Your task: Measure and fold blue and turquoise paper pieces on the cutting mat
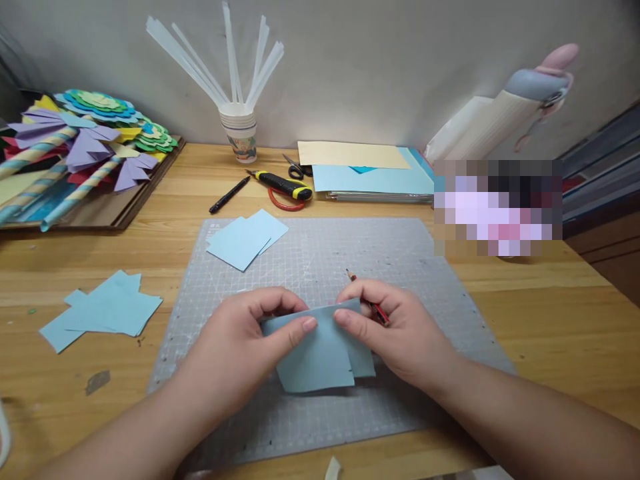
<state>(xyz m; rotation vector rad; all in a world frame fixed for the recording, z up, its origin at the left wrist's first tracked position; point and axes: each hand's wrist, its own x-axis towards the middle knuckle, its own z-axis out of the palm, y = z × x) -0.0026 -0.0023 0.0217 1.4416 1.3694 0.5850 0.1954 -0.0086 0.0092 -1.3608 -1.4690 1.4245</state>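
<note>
Between my hands is a piece of light blue paper, held up just above the grey cutting mat. A second layer of blue paper shows behind its right side. My left hand pinches the upper left edge, thumb in front and fingers behind. With thumb and fingers my right hand grips the upper right edge. A red and black pencil is also tucked in my right hand, its tip pointing up and away. Farther back on the mat lie some light blue paper pieces.
More blue pieces lie on the wooden table at left. Behind the mat are a black pen, a yellow-black cutter, scissors, stacked paper and a paper cup of white strips. Paper flowers lie far left.
</note>
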